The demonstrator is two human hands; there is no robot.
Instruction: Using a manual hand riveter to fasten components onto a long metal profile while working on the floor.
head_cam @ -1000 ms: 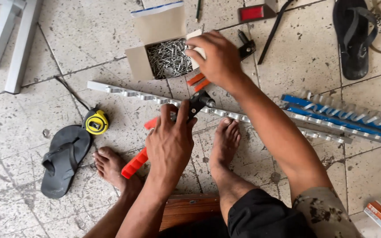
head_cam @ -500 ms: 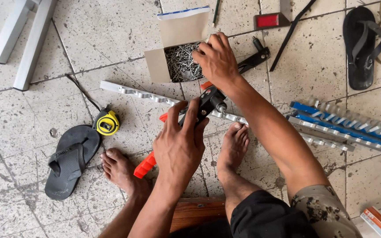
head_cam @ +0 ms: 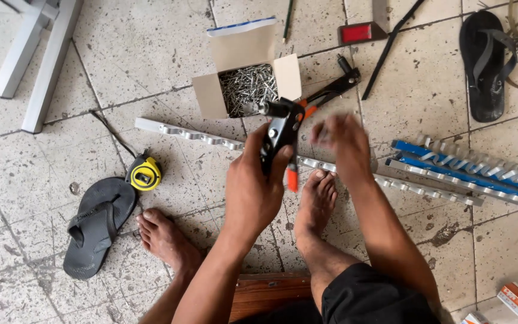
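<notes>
My left hand (head_cam: 253, 186) grips a black hand riveter (head_cam: 280, 129) with orange handles and holds it upright, nose toward the box. My right hand (head_cam: 340, 141) is blurred just right of the tool, fingers drawn together; whether it holds a rivet I cannot tell. An open cardboard box (head_cam: 235, 51) full of silver rivets (head_cam: 247, 90) stands on the tiles right behind the riveter. A long perforated aluminium strip (head_cam: 187, 135) lies across the floor below my hands, in front of my bare feet (head_cam: 316, 204).
A second black riveter (head_cam: 334, 90) lies right of the box. A yellow tape measure (head_cam: 145, 174) and a dark sandal (head_cam: 97, 225) sit at left, another sandal (head_cam: 487, 60) at top right. Blue and silver strips (head_cam: 469, 174) lie at right; grey metal bars (head_cam: 37, 54) at top left.
My right hand has come back from the rivet box toward the riveter. My left hand has raised the tool off the strip and stood it upright.
</notes>
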